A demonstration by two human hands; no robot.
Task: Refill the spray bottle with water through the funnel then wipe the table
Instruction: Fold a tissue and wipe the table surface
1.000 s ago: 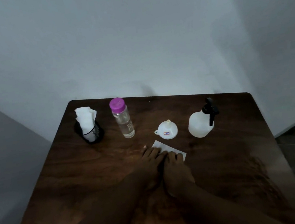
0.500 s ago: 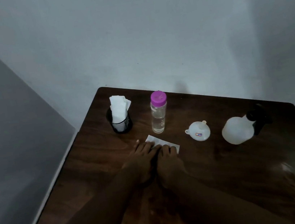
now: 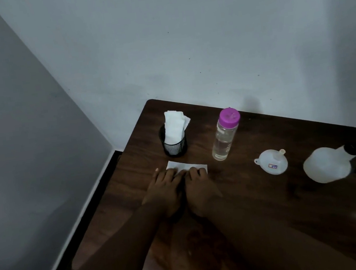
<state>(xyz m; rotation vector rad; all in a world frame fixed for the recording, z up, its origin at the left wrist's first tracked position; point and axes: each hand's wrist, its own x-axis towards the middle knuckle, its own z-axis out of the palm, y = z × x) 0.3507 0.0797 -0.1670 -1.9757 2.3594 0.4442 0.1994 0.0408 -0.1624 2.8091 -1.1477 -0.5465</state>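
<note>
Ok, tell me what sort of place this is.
Probably a bare corner of an indoor room, not clearly a kitchen or workshop. A dark wooden table stands against plain painted walls, and it carries small household things: a mesh cup of tissues, a water bottle, a funnel.

Left hand [image 3: 165, 190] and right hand [image 3: 199, 188] pressing white tissue [image 3: 184, 166] flat on dark wooden table [image 3: 276, 224], funnel [image 3: 272, 164] near spray bottle [image 3: 327, 165]
</note>
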